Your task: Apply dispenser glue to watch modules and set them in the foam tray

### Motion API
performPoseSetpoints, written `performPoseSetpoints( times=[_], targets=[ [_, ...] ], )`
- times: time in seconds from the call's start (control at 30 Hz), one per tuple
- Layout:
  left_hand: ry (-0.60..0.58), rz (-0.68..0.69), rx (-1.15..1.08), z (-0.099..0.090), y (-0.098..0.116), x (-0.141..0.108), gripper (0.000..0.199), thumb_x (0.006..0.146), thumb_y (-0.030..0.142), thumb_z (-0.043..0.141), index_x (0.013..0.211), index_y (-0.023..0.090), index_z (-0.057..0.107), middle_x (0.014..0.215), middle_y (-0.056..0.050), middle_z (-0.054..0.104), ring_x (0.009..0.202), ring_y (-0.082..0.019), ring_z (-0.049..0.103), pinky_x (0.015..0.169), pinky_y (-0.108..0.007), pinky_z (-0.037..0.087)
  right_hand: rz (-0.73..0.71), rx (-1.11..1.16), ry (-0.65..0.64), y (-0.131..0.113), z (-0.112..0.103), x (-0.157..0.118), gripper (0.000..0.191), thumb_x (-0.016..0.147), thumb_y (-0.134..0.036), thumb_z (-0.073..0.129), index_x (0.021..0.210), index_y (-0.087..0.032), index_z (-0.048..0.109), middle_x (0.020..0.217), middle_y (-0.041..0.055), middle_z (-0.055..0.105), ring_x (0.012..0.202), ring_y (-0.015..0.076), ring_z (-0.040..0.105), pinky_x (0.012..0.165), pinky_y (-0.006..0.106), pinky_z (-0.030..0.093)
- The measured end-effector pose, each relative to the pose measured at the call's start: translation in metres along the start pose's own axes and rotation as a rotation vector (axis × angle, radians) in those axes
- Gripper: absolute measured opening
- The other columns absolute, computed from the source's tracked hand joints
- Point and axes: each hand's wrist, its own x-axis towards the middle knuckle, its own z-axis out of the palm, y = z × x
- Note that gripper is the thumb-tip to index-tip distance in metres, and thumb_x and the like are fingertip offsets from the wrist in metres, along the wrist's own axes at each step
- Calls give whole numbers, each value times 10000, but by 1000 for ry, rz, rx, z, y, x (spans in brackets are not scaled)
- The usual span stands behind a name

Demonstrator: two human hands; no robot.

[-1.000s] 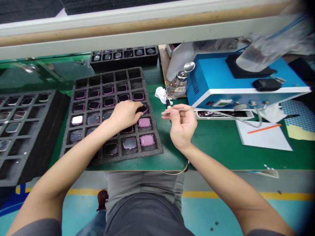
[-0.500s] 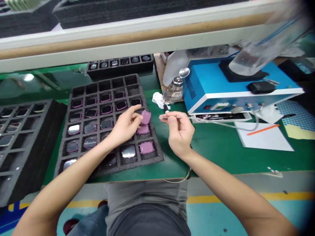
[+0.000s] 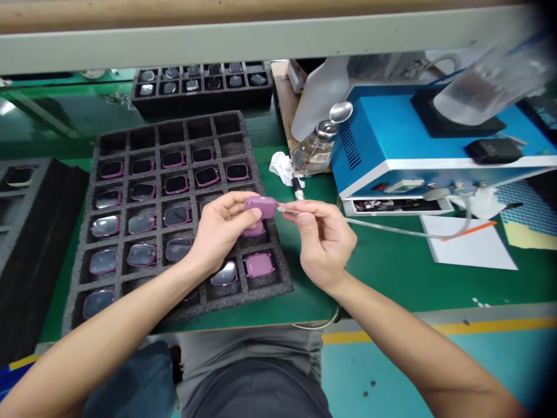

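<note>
Between the thumb and fingers of my left hand [image 3: 226, 226] is a purple watch case [image 3: 261, 207], held above the right side of a grey foam tray [image 3: 282, 285]. My right hand [image 3: 326, 241] is closed in a pinch around a thin dispensing needle [image 3: 311, 214] on a clear tube [image 3: 383, 227]. The needle's tip meets the right edge of the case, or is very close to it. Several purple watch cases with dark glass sit in the tray's pockets. One purple case [image 3: 260, 265] lies back side up in the near right pocket. Another is partly hidden under my left hand.
A blue dispenser machine [image 3: 391, 125] stands at the right, with a plastic cup on top. Left of it are a glass pump bottle [image 3: 314, 152], crumpled tissue [image 3: 282, 167] and a white bottle [image 3: 319, 96]. More foam trays [image 3: 202, 103] sit behind and at left.
My left hand has turned the watch case and brought it right, to the needle's tip. The right hand keeps its pinch on the needle. The head view has shifted.
</note>
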Motion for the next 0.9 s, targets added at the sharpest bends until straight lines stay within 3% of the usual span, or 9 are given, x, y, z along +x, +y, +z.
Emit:
performPoseSetpoints(
  times=[0.23, 0.43, 0.7, 0.9],
  targets=[
    [16, -37, -39, 4, -1, -2, 431, 678, 321, 916, 991, 157, 669, 829, -39, 784, 750, -170, 747, 726, -288, 626, 28, -18, 6, 0, 1, -1, 115, 1001, -265, 607, 1066, -230, 694, 1024, 48, 760, 945, 186, 778, 817, 345, 704],
    [23, -23, -46, 4, -2, -2, 428, 678, 321, 917, 986, 155, 670, 873, -48, 795, 756, -169, 751, 730, -287, 626, 22, 27, 2, -1, 1, 0, 133, 998, -199, 602, 1074, -225, 708, 1031, 46, 753, 954, 178, 781, 825, 327, 702],
    [18, -14, -63, 5, -2, -2, 405, 680, 290, 916, 974, 152, 674, 877, -51, 799, 728, -155, 746, 718, -267, 620, 43, -23, 18, 0, 2, 0, 117, 1003, -275, 607, 1051, -224, 700, 1019, 49, 759, 937, 184, 781, 821, 344, 706],
    [11, -6, -64, 4, -3, -2, 397, 695, 289, 909, 986, 155, 676, 897, -55, 803, 723, -150, 743, 720, -269, 619, 33, -2, 15, 0, 2, 0, 115, 1000, -239, 608, 1055, -224, 707, 1022, 48, 755, 941, 180, 781, 822, 334, 705]
  ],
)
